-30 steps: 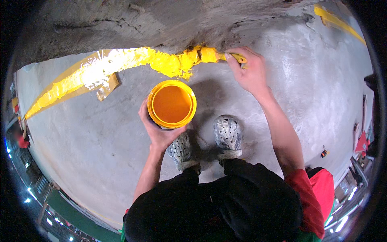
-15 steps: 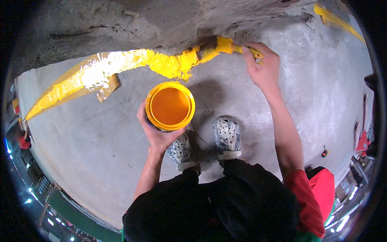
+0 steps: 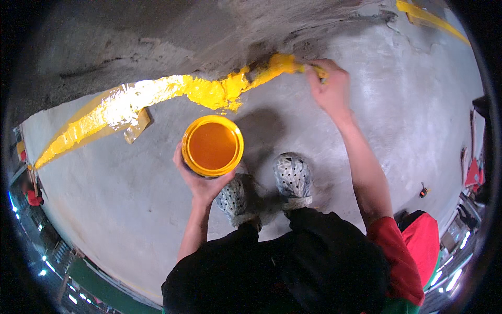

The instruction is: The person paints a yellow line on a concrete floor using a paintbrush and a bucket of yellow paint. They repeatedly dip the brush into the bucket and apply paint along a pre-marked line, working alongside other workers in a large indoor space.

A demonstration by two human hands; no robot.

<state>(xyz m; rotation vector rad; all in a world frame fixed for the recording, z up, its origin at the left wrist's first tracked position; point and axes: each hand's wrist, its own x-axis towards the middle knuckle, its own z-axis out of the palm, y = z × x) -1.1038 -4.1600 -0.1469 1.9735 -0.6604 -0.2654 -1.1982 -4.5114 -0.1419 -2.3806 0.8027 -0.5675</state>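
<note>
My left hand point(image 3: 197, 180) grips a yellow bucket point(image 3: 212, 146) of orange-yellow paint from below, held over the concrete floor in front of my shoes. My right hand point(image 3: 328, 88) is closed on the handle of a paintbrush point(image 3: 285, 64) whose yellow-coated head lies against the foot of the rough grey wall. A wet yellow stripe point(image 3: 141, 102) runs along the wall's base from the far left up to the brush.
My two perforated pale shoes point(image 3: 293, 179) stand on the grey concrete floor point(image 3: 130, 209). A small yellow-smeared scrap point(image 3: 137, 125) lies by the stripe. Another yellow stripe point(image 3: 429, 18) shows at top right. Small tools point(image 3: 424, 192) lie at right.
My right hand has drawn the brush to the right along the wall's base, and the yellow stripe now reaches further right. The bucket has stayed in my left hand.
</note>
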